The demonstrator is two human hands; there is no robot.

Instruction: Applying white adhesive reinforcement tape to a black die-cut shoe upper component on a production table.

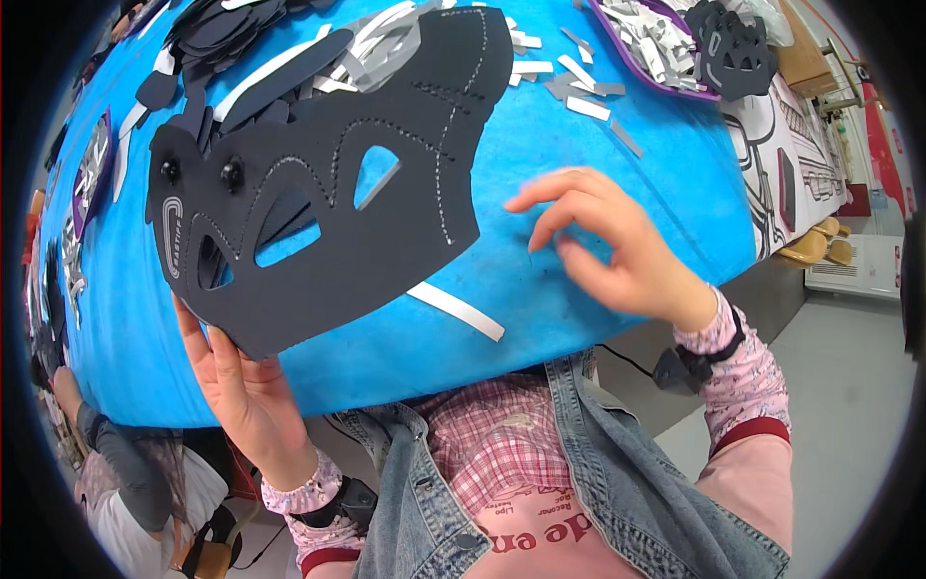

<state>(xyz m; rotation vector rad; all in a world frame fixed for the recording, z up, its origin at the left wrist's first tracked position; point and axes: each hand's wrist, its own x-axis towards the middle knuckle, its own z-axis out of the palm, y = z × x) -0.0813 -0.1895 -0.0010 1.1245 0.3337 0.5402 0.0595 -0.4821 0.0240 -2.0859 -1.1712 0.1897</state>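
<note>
My left hand (246,396) pinches the lower left edge of a flat black panel (328,280), thumb in front. The panel is held up, tilted, above the blue-covered table. It has three triangular cut-outs, light dotted lines, two round black knobs near its left end and a pale printed mark. To its right, my right hand (617,241) hovers over the table with fingers apart and slightly curled, holding nothing; its fingertips are a little blurred. A white strip (458,311) lies below the panel, between my hands.
Blue sheeting (666,193) covers the table. Dark cut pieces (222,43) are piled at the back left. A purple tray (666,87) of pale scraps stands at the back right, beside more black panels (733,53). Another person's arm (125,463) is at the lower left.
</note>
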